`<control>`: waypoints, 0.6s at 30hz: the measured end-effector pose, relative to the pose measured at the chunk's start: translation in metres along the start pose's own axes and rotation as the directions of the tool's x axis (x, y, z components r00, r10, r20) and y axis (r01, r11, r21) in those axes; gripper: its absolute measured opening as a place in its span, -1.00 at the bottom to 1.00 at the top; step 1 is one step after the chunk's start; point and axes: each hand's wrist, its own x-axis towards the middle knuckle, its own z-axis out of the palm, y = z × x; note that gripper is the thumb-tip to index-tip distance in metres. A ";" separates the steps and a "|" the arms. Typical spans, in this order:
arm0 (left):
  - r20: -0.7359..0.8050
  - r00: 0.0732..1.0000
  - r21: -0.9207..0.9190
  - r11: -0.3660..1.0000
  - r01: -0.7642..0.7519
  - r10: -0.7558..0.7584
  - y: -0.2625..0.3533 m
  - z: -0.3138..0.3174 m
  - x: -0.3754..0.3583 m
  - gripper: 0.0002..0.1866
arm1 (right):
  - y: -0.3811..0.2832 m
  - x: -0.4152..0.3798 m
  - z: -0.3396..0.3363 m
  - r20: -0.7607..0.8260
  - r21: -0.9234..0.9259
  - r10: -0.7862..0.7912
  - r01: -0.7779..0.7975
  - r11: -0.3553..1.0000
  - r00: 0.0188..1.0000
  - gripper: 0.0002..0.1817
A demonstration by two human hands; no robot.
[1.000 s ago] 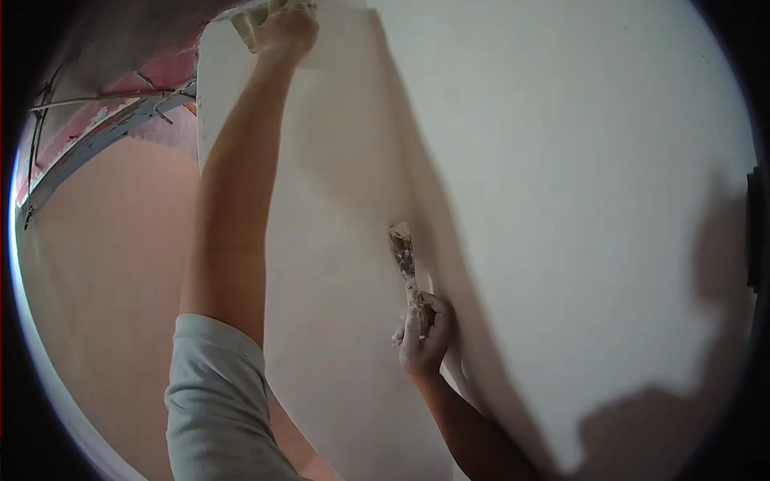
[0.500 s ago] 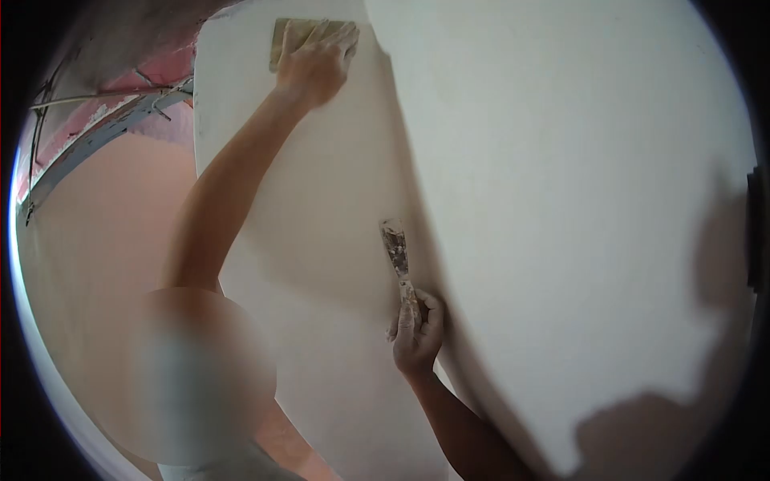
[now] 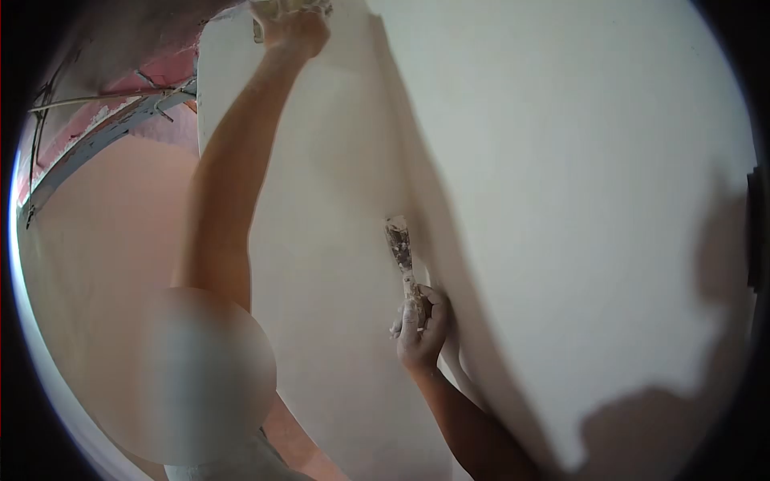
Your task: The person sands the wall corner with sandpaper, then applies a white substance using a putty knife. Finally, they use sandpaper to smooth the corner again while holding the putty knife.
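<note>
Risen since the earlier frame, left hand is pressing a sanding pad against the wall; right hand is gripping a putty knife, fingers closed.

The left hand is pressed high on the wall, at the top of the view. Lower and to its right, the right hand holds a putty knife upright – blade against the wall, just beside the corner edge.

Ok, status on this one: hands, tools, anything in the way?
Left hand up high, pressing a pad against the white wall. Right hand gripping a putty knife, blade up. Nothing between them.
</note>
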 end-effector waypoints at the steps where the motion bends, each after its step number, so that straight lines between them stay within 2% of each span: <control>1: 0.076 0.995 0.025 0.998 0.056 -0.058 0.007 0.003 0.005 -0.49 | 0.000 0.002 0.001 -0.003 -0.004 -0.001 0.001 1.000 1.000 -0.74; 3: -0.007 0.982 0.189 0.964 -0.186 0.191 0.031 0.010 -0.023 -0.50 | 0.005 0.000 -0.002 -0.020 -0.011 0.002 -0.002 1.000 1.000 -0.75; 5: -0.088 0.982 0.088 0.983 -0.158 0.166 0.015 0.007 -0.024 -0.49 | 0.011 0.004 -0.001 -0.031 -0.017 -0.022 0.021 1.000 0.999 -0.75; 6: -0.205 0.976 0.075 0.996 -0.055 0.069 0.002 0.011 -0.017 -0.48 | 0.012 0.000 -0.003 -0.036 -0.038 -0.030 0.029 0.999 0.999 -0.76; 7: -0.273 0.962 -0.039 0.999 -0.032 0.020 -0.011 0.011 -0.003 -0.49 | 0.015 0.000 -0.005 -0.032 -0.088 -0.051 0.048 0.995 0.998 -0.77; 8: -0.105 0.994 -0.143 0.989 0.023 -0.038 -0.010 0.012 0.013 -0.49 | 0.013 0.000 -0.005 -0.034 -0.091 -0.051 0.048 0.995 0.998 -0.77; 10: 0.017 0.998 -0.016 0.998 0.054 -0.054 0.011 -0.005 -0.006 -0.46 | 0.004 0.002 -0.003 -0.009 -0.065 -0.011 0.010 0.998 1.000 -0.78; 11: -0.034 0.997 0.029 0.998 -0.065 0.066 0.021 0.001 -0.025 -0.47 | 0.003 0.001 -0.002 -0.017 -0.005 0.000 0.000 1.000 1.000 -0.78; 13: -0.359 0.901 -0.033 0.961 -0.274 0.244 0.016 0.050 -0.012 -0.49 | 0.006 0.004 0.002 -0.017 0.027 -0.022 0.022 0.999 1.000 -0.77; 14: -0.162 0.979 -0.064 0.988 -0.138 0.126 0.009 0.036 0.001 -0.50 | 0.006 0.001 -0.001 -0.010 0.049 -0.018 0.019 0.999 1.000 -0.77; 17: -0.055 0.997 -0.050 0.997 0.055 -0.058 -0.005 0.009 0.026 -0.53 | 0.001 0.001 -0.004 0.000 -0.045 -0.036 0.036 0.998 0.999 -0.76; 18: -0.090 0.996 0.014 0.999 0.030 -0.029 0.003 0.011 0.024 -0.53 | 0.002 0.001 -0.003 0.002 -0.066 -0.045 0.045 0.997 0.999 -0.75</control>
